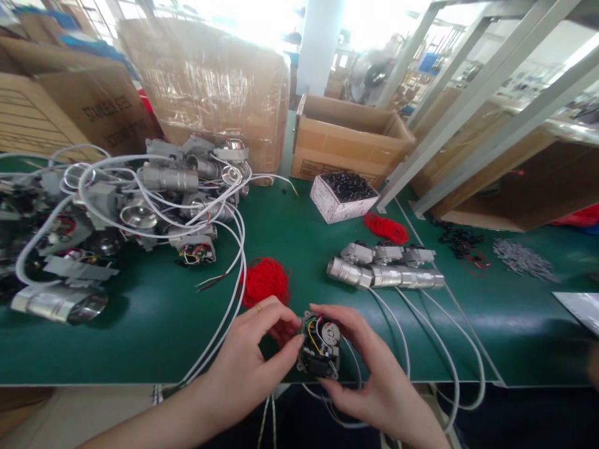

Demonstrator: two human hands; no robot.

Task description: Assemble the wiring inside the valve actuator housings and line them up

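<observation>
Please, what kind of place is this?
Probably an assembly workshop: the green workbench carries heaped cabled metal units and a box of small black parts, and an open wired unit is in hand.

Green tabletop [290,237]; red cord pile [266,282]; whitish cables [244,249]; black-and-grey unit [321,348]

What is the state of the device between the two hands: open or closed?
Open: this side of the device has no cover, and its coloured wires show.
</observation>
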